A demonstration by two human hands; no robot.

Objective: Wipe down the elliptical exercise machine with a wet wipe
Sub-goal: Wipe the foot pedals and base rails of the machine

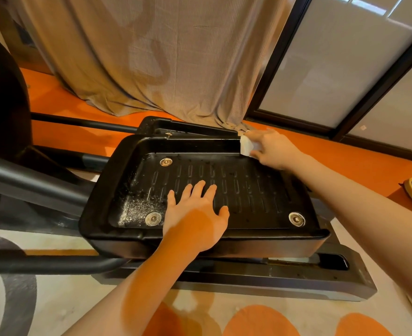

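Flat on the dusty black pedal (248, 190) the left hand (195, 214) is laid, fingers spread. At its far right corner, a white wipe (246, 146) is pinched by the right hand (275, 149). Beige curtain (151, 57) is hung behind.

warm window light, sharp, edges visibly bowed.

- One camera, worn on the person's head, is looking forward and steeply down.
- It is sitting close above the near pedal (200, 190) of the exercise machine, which is filling the middle of the frame.
- Both forearms are reaching in from the bottom edge.
- The wide lens is bending the curtain (151, 57) and window frame (374, 93) at the top.
- No second view is sharing the scene.
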